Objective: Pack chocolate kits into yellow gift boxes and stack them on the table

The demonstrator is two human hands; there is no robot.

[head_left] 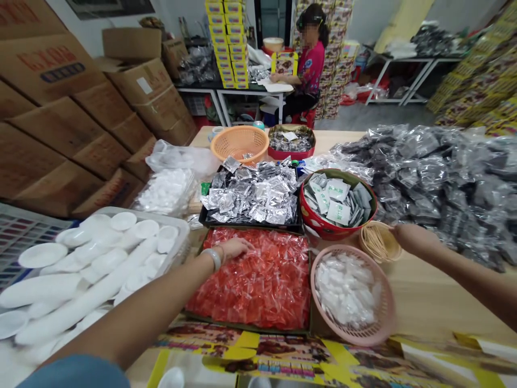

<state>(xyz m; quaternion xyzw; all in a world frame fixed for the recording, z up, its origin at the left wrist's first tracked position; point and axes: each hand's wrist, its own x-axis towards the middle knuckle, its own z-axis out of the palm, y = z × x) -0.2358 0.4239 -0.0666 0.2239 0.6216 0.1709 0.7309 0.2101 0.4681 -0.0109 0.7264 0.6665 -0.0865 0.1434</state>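
Note:
My left hand [234,248], with a pale bracelet at the wrist, rests over the upper left of a tray of red packets [258,285]; its fingers are stretched out, with nothing seen in them. My right hand [412,238] is at the right rim of a small bowl of beige sticks or bands [375,242]; its fingers are curled and blurred, and anything in them is hidden. Between the hands sit a pink basket of clear-white packets [349,291] and a red bowl of white-green sachets [335,202]. Silver sachets [254,196] fill a black tray behind the red packets.
White cups [121,258] fill a tub at left. Dark packets [424,178] are heaped at right. An orange basket [240,141] and a red tin [291,143] stand behind. Yellow printed boxes [283,353] line the near edge. A person [313,70] sits at another table.

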